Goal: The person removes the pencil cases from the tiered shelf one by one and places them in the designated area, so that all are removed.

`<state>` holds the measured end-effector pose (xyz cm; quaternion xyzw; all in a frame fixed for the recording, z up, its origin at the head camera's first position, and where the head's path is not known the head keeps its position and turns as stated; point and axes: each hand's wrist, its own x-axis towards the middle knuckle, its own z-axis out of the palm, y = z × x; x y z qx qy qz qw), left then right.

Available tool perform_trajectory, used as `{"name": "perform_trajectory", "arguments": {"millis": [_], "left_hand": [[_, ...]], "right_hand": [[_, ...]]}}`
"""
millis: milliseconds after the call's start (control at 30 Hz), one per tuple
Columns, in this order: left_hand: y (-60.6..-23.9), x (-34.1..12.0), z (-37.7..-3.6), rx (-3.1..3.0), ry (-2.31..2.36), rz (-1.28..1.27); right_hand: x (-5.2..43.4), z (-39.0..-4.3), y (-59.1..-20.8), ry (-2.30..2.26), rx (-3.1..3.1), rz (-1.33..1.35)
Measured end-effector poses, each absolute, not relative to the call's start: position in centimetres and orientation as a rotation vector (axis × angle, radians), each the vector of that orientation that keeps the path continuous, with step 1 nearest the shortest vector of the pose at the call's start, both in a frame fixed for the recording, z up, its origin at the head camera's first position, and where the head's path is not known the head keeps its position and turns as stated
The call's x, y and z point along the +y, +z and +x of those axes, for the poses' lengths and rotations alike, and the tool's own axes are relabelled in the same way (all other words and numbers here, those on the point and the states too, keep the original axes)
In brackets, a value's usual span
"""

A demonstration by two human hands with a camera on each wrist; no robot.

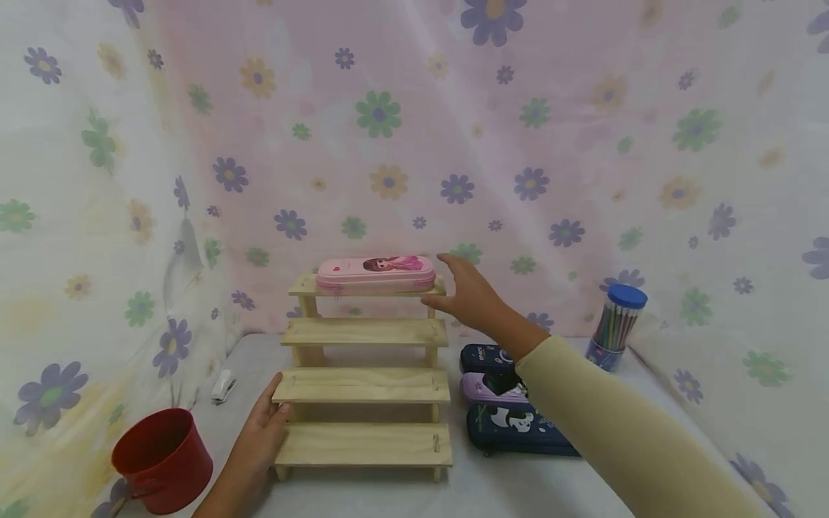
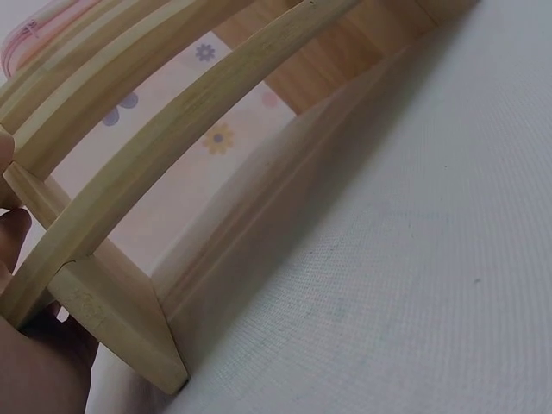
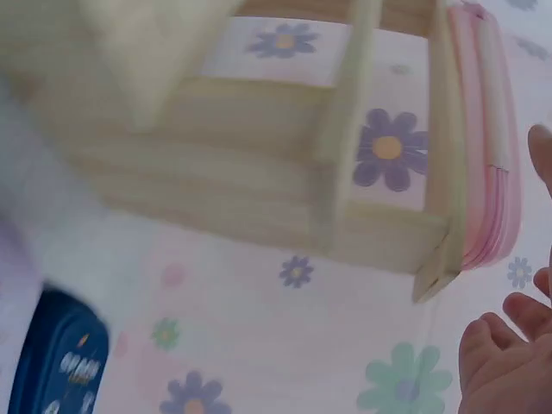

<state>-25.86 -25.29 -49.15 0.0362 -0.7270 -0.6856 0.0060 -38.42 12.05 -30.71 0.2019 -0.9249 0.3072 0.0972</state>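
A stepped wooden shelf (image 1: 365,386) with several tiers stands on the table. On its top tier lies a pink pencil case (image 1: 343,272) with a girl pictured on the lid, also visible edge-on in the right wrist view (image 3: 493,138). My left hand (image 1: 257,432) holds the shelf's left side near the lower tiers; the left wrist view shows its fingers (image 2: 10,235) around the wooden side. Beside the right end of the pink case is my right hand (image 1: 476,298), thumb and fingers spread apart and nothing between them.
Right of the shelf lie a dark blue case (image 1: 476,357), a purple case (image 1: 476,388) and a panda case (image 1: 518,429). Behind them stands a blue-lidded tub of pencils (image 1: 615,327). A red bucket (image 1: 162,460) and a small white object (image 1: 223,387) are on the left.
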Motion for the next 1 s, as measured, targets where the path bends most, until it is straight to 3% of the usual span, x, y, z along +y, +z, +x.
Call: {"name": "perform_trajectory", "arguments": {"millis": [400,1000], "left_hand": [[-49.2,-25.4,-25.9,-2.226,-2.211,0.054],[-49.3,-25.4,-25.9,-2.228,-2.206,0.075]], "right_hand": [[7.8,-42.2,-29.7,1.304,-2.715,0.593],[6.8,-42.1,-30.5,1.307,-2.75,0.456]]}}
